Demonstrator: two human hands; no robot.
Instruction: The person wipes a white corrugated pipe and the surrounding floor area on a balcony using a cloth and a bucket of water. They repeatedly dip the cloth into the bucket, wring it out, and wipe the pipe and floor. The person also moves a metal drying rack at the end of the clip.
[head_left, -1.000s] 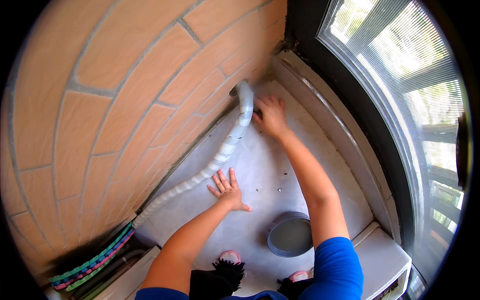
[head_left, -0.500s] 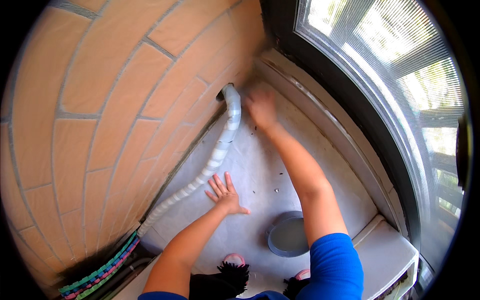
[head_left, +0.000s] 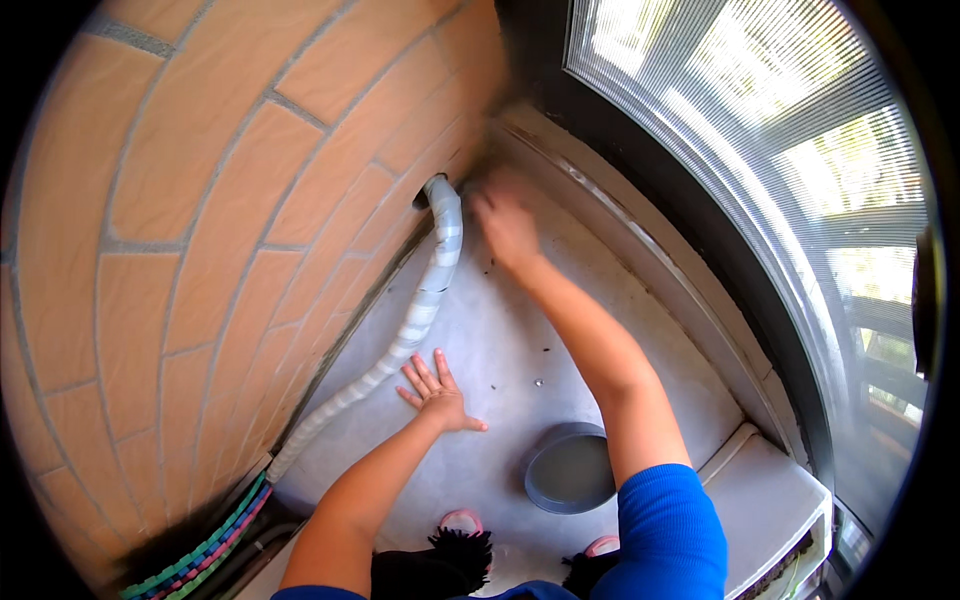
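No package, label or sign shows here; the marked surfaces are plain: an orange tiled wall (head_left: 200,220) with grey joints fills the view from 8 to 12 o'clock, and a ribbed window screen (head_left: 760,150) curves from 12 to 4 o'clock. The white wrapped hose (head_left: 420,310) lies on the grey floor (head_left: 520,350) along the foot of the wall, its long axis running from about 7 o'clock up toward 12, where its upper end bends into a dark hole in the tiles. The right hand (head_left: 505,225) is at that upper end, just beside the hose, blurred, so I cannot tell whether its fingers are apart or closed. The left hand (head_left: 437,392) presses flat on the floor, fingers spread, near the hose's middle. A grey round bowl (head_left: 570,470) sits at 6 o'clock beside the right arm's blue sleeve (head_left: 670,530).
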